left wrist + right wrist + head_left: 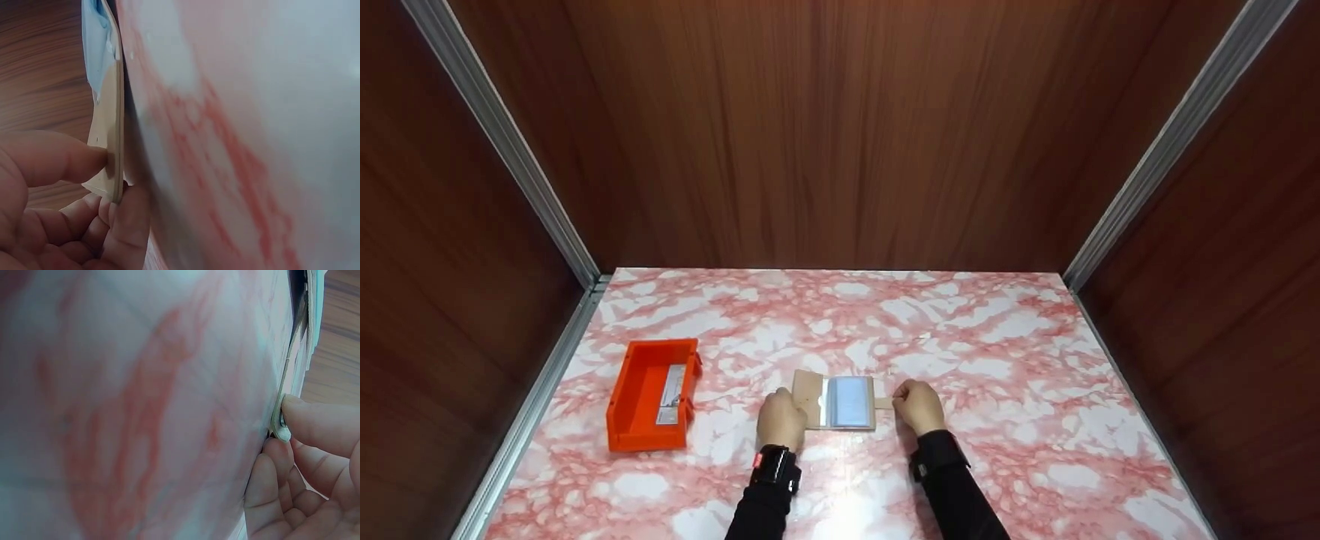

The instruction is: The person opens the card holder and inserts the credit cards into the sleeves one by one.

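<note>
Wallet point(851, 403), open and flat on the tabletop point(1005, 465), directly between the two hands. Gripped at both ends: tan flap point(808, 386) pinched between thumb and fingers of the left hand point(781, 421), narrow strap point(883, 403) pinched likewise in the right hand point(919, 406). Counted: one wallet, one flap, one strap, one orange bin point(645, 386). Well apart to the left, that bin, with pale printed paper point(670, 394) inside, number of pieces unclear. Around the tabletop, three wood-grain walls point(825, 135). Hidden behind fingers: strap's outer tip.
</note>
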`<state>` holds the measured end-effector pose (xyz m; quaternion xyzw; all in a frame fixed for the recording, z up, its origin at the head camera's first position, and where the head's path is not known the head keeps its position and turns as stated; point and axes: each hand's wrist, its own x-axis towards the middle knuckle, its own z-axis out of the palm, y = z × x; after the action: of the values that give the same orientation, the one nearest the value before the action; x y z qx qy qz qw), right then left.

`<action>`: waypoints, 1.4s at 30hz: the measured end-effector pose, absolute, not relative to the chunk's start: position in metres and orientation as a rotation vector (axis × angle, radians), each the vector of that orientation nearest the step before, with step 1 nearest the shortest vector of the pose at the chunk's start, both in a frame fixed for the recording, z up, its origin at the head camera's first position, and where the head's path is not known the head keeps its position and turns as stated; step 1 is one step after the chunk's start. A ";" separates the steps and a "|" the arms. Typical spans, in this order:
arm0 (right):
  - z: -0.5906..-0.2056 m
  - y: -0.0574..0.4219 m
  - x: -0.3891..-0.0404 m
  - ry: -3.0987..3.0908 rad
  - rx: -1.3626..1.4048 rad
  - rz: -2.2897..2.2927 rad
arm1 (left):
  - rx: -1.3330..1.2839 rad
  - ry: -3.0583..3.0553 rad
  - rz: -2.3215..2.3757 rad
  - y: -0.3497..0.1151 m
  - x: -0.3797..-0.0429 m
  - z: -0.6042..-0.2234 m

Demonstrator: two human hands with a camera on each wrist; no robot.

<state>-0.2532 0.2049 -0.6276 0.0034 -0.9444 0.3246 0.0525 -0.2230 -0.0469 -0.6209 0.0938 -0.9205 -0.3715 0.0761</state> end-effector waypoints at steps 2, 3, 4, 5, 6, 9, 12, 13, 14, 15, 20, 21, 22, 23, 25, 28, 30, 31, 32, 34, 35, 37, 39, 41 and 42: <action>-0.628 0.205 -0.253 -2.867 0.015 0.983 | 0.273 -2.763 -1.106 -0.048 -0.223 -0.620; -0.628 0.205 -0.253 -2.863 0.019 0.982 | 0.273 -2.766 -1.106 -0.048 -0.223 -0.620; -0.628 0.205 -0.252 -2.857 0.024 0.982 | 0.272 -2.767 -1.104 -0.048 -0.222 -0.620; -0.628 0.205 -0.252 -2.852 0.028 0.981 | 0.273 -2.772 -1.101 -0.048 -0.222 -0.620; -0.628 0.205 -0.252 -2.846 0.033 0.982 | 0.277 -2.779 -1.097 -0.048 -0.223 -0.620; -0.629 0.205 -0.251 -2.833 0.047 0.981 | 0.296 -2.801 -1.089 -0.048 -0.223 -0.620; -0.628 0.205 -0.251 -2.825 0.052 0.976 | 0.309 -2.817 -1.079 -0.049 -0.224 -0.620; -0.628 0.205 -0.251 -2.825 0.049 0.979 | 0.309 -2.817 -1.078 -0.049 -0.225 -0.620; -0.628 0.204 -0.251 -2.827 0.046 0.982 | 0.308 -2.817 -1.076 -0.049 -0.225 -0.620; -0.628 0.204 -0.251 -2.830 0.042 0.984 | 0.306 -2.817 -1.070 -0.049 -0.225 -0.621; -0.628 0.204 -0.250 -2.840 0.028 1.013 | 0.304 -2.811 -1.058 -0.050 -0.225 -0.623; -0.628 0.205 -0.250 -2.839 0.030 1.017 | 0.307 -2.813 -1.058 -0.050 -0.225 -0.623; -0.628 0.205 -0.250 -2.838 0.033 1.024 | 0.313 -2.814 -1.065 -0.050 -0.225 -0.623; -0.628 0.205 -0.250 -2.837 0.035 1.027 | 0.317 -2.816 -1.066 -0.050 -0.225 -0.623; -0.628 0.205 -0.250 -2.838 0.035 1.035 | 0.322 -2.818 -1.068 -0.051 -0.225 -0.623; -0.627 0.205 -0.248 -2.833 0.031 1.039 | 0.323 -2.816 -1.076 -0.050 -0.225 -0.623; -0.627 0.205 -0.247 -2.824 0.029 1.039 | 0.322 -2.815 -1.079 -0.050 -0.225 -0.623; -0.627 0.204 -0.246 -2.817 0.027 1.038 | 0.319 -2.813 -1.081 -0.050 -0.225 -0.623; -0.627 0.204 -0.245 -2.807 0.028 1.033 | 0.321 -2.814 -1.082 -0.050 -0.225 -0.623; -0.626 0.203 -0.244 -2.790 0.029 1.021 | 0.321 -2.813 -1.080 -0.050 -0.225 -0.622; -0.625 0.202 -0.243 -2.786 0.032 1.009 | 0.318 -2.812 -1.079 -0.050 -0.225 -0.622; -0.624 0.200 -0.241 -2.778 0.026 0.985 | 0.313 -2.805 -1.072 -0.050 -0.225 -0.623; -0.622 0.199 -0.240 -2.762 0.027 0.958 | 0.310 -2.797 -1.063 -0.050 -0.225 -0.624; -0.621 0.197 -0.239 -2.737 0.034 0.930 | 0.308 -2.790 -1.060 -0.050 -0.225 -0.624; -0.620 0.196 -0.238 -2.720 0.029 0.927 | 0.307 -2.789 -1.059 -0.050 -0.225 -0.624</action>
<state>-0.2379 0.1962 -0.6202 0.0101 -0.9380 0.3196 0.1336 -0.2249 -0.0498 -0.6244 0.1022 -0.9276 -0.3521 0.0713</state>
